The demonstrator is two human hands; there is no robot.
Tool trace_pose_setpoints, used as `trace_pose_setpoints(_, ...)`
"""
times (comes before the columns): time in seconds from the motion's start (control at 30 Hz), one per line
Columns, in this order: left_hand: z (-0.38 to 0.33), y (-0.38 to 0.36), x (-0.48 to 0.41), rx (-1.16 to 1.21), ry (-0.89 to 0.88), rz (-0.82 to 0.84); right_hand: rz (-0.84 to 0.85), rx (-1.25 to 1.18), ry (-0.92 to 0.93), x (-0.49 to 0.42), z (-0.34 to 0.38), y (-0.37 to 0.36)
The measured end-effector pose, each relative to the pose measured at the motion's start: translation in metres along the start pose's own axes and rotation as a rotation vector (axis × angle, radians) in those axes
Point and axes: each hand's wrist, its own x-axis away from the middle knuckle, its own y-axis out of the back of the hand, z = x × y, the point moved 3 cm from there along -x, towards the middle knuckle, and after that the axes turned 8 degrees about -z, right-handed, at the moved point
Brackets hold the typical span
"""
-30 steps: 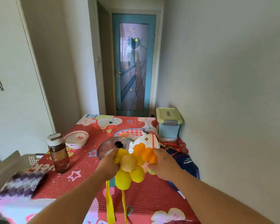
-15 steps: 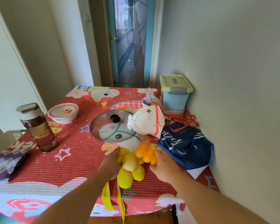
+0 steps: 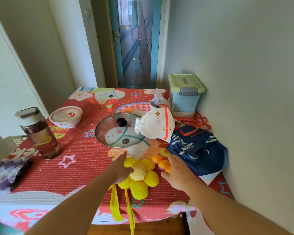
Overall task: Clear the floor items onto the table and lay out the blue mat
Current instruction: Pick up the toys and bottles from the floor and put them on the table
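Head view, one moment. Left hand [image 3: 120,168] lay flat, fingers straight, resting on the left petals of the yellow cloth flower [image 3: 141,177]; it gripped nothing. Right hand [image 3: 176,173] was loose and uncurled, fingertips at the orange pieces [image 3: 161,162]. I could not tell whether they touched. Neither hand held anything.

The flower lay on the table [image 3: 75,167] between the two hands, close to the near edge. Its ribbons [image 3: 115,206] hung over that edge below the left wrist. Just beyond the right fingertips, against the wall, sat a dark blue cloth [image 3: 197,150]; I could not tell if it was the mat. A glass lid [image 3: 119,131] lay ahead of the left fingers.

Risks, my judgement:
- A forearm pulled back carelessly may catch a ribbon and drag the flower off the table.
- The orange pieces look round, so a nudge from the right hand may roll them off.
- Tugging the blue cloth may shift what rests on it.
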Motion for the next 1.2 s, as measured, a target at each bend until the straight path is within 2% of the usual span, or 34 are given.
trace_pose_setpoints(0.23,-0.055,0.058,0.028,-0.041,-0.113,-0.048,-0.104,-0.036,0.053,0.005,0.035,0.083)
trace_pose_setpoints(0.57,-0.145,0.152,0.119,-0.030,-0.252,-0.151,-0.300,-0.095,0.189,0.046,0.101,0.216)
trace_pose_setpoints(0.77,-0.178,0.199,0.176,-0.094,-0.291,-0.256,-0.327,-0.093,0.233,0.086,0.134,0.265)
trace_pose_setpoints(0.9,-0.184,0.222,0.216,-0.134,-0.288,-0.298,-0.344,-0.043,0.230,0.118,0.155,0.285)
trace_pose_setpoints(1.0,-0.175,0.238,0.253,-0.072,-0.292,-0.303,-0.363,-0.011,0.251,0.148,0.176,0.292)
trace_pose_setpoints(1.2,-0.121,0.268,0.335,-0.084,-0.347,-0.281,-0.367,-0.007,0.261,0.221,0.232,0.281)
